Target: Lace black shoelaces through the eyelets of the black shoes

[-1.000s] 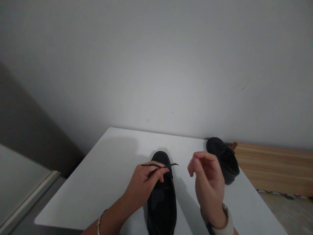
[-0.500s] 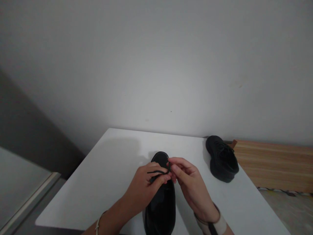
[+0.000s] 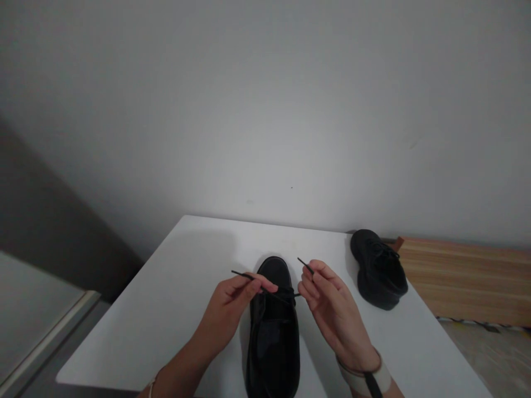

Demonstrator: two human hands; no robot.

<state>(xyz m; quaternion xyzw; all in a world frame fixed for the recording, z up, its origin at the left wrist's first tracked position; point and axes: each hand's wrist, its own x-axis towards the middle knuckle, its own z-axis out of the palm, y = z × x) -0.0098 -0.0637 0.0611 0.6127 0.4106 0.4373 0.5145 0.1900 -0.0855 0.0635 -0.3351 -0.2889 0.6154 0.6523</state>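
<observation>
A black shoe point(image 3: 274, 348) lies on the white table in front of me, its toe pointing toward the wall. My left hand point(image 3: 236, 298) pinches one end of the black shoelace point(image 3: 241, 274) between thumb and fingers, over the left side of the shoe. To the right of the shoe, my right hand point(image 3: 326, 298) is closed on the other lace end, whose tip sticks up past the fingers. Between the two hands the lace crosses the shoe's upper. Part of the lacing is hidden behind my left fingers.
A second black shoe point(image 3: 379, 271), with its lace tied, stands near the right edge of the white table point(image 3: 178, 309). Behind the table rises a pale wall point(image 3: 265, 110). A wood-grain board point(image 3: 468, 276) lies beyond the table on the right.
My hands were together over the shoe with the lace between them. They have drawn apart, left and right, each with a lace end, and the lace is now stretched across the shoe.
</observation>
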